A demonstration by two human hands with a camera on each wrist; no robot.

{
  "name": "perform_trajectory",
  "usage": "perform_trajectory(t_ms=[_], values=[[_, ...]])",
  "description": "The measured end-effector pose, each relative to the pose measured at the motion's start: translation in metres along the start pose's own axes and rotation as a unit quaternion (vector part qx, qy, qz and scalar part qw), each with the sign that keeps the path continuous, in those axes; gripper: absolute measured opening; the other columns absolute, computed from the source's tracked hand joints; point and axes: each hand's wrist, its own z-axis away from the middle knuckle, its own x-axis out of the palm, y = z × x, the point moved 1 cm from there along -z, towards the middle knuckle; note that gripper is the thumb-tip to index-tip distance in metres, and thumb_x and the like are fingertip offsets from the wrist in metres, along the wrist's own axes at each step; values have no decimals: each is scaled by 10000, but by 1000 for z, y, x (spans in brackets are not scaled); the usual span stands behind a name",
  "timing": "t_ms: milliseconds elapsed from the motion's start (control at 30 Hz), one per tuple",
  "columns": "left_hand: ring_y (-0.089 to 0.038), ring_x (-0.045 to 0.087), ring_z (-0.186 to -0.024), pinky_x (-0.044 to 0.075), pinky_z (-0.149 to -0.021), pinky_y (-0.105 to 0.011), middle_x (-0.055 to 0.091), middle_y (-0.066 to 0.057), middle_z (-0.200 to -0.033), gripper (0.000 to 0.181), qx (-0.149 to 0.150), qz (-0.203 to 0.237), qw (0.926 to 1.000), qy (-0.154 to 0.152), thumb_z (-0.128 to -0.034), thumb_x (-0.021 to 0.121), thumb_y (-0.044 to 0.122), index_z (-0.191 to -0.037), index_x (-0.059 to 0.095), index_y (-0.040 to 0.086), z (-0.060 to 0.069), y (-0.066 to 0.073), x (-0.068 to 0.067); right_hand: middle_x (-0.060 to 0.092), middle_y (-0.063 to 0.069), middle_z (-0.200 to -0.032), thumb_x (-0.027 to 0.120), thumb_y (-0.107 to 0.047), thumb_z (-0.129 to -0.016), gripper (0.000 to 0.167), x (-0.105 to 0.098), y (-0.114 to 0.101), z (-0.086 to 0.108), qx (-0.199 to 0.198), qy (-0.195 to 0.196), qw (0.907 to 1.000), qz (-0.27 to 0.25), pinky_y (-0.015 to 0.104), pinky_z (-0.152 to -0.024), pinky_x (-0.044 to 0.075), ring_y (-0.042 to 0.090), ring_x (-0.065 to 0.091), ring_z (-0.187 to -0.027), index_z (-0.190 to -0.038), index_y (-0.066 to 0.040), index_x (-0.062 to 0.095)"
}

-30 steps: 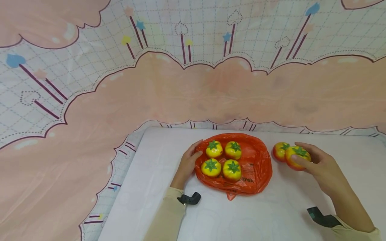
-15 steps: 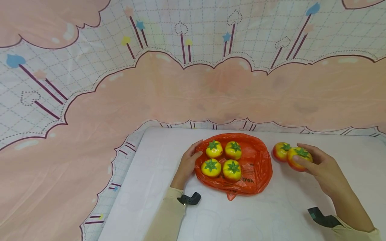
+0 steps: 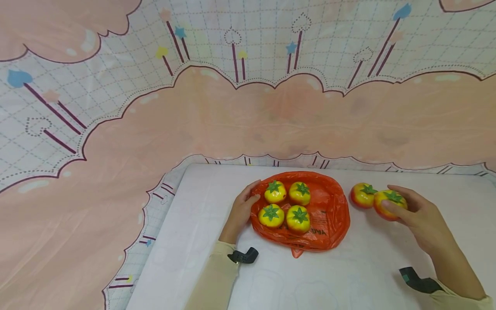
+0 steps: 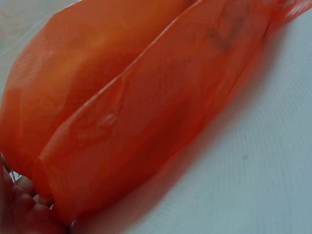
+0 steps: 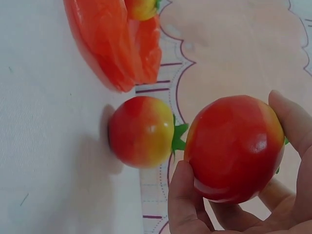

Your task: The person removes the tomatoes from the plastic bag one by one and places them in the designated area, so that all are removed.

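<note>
My right hand (image 3: 420, 217) grips a shiny red-and-yellow toy tomato (image 3: 389, 206) with a green star-shaped top. The right wrist view shows the held tomato (image 5: 234, 148) between thumb and fingers, raised off the table. Just left of it, a second tomato (image 3: 363, 196) sits on the table. My left hand (image 3: 242, 209) holds the left rim of a red plastic bag (image 3: 329, 211), opened out with its edge rolled. Inside the bag's left half stand several matching tomatoes (image 3: 298, 218), green tops up. Close up in the left wrist view, fingers (image 4: 29, 209) pinch the bag's edge.
The white table (image 3: 294, 284) carries everything and ends at a back edge against a pink cloud-patterned cloth (image 3: 294, 116). Black wrist-worn devices (image 3: 243, 255) sit at both cuffs.
My right hand has drifted slightly right with its tomato, opening a small gap from the one on the table. The left hand and bag have stayed put.
</note>
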Motion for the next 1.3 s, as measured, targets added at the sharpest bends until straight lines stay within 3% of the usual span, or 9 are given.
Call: perform_trajectory(t_ms=[167, 367, 633, 833, 1000, 1233, 1300], values=[[-206, 368, -1517, 363, -1218, -463, 464, 83, -1582, 452, 47, 37, 10000, 3, -1029, 519, 233, -1463, 541, 355, 0, 0, 0, 304, 302, -1579, 609, -538, -973, 762, -2, 5, -1, 53, 92, 9999, -64, 68, -712, 542, 280, 448, -1184, -1610, -229, 326], [-195, 380, -1510, 380, -1208, -449, 463, 89, -1582, 460, -13, 54, 10000, -5, -1030, 510, 236, -1477, 530, 340, 2, 1, 0, 268, 288, -1607, 605, -535, -975, 755, -4, 9, -2, 130, 102, 9996, -227, 53, -719, 533, 426, 384, -1285, -1617, -276, 305], [-204, 376, -1512, 386, -1202, -460, 456, 90, -1587, 455, -77, 51, 10000, 9, -1028, 506, 241, -1461, 536, 375, 3, 3, -1, 226, 314, -1629, 600, -552, -970, 802, -9, 9, -2, 290, 209, 9991, -239, 44, -678, 523, 502, 343, -1328, -1635, -349, 201], [-185, 379, -1509, 381, -1208, -448, 460, 107, -1580, 449, -104, 15, 9999, -23, -1028, 510, 257, -1456, 533, 394, 3, 2, -1, 199, 330, -1632, 604, -544, -971, 823, -14, 11, -4, 433, 302, 9979, -367, 32, -661, 509, 513, 315, -1346, -1643, -314, 187], [-185, 378, -1510, 389, -1200, -457, 455, 116, -1581, 450, -132, 10, 9999, -16, -1026, 515, 264, -1450, 528, 415, 3, 2, 0, 127, 271, -1679, 606, -552, -967, 834, -16, 16, -6, 512, 390, 9971, -416, 31, -665, 511, 509, 280, -1391, -1642, -259, 213], [-174, 374, -1509, 398, -1195, -441, 450, 121, -1581, 450, -127, 88, 9999, -69, -1031, 517, 263, -1461, 527, 394, 3, 3, 0, 4, 236, -1703, 600, -570, -962, 792, -22, 23, -10, 760, 455, 9953, -402, 183, -856, 577, 557, 191, -1473, -1627, -369, 220], [-171, 374, -1509, 401, -1192, -438, 448, 126, -1581, 451, -129, 99, 9998, -77, -1033, 516, 263, -1467, 524, 385, 2, 3, 1, 8, 259, -1694, 605, -553, -967, 776, -22, 25, -11, 785, 472, 9946, -492, 153, -829, 577, 538, 195, -1454, -1622, -383, 226]])
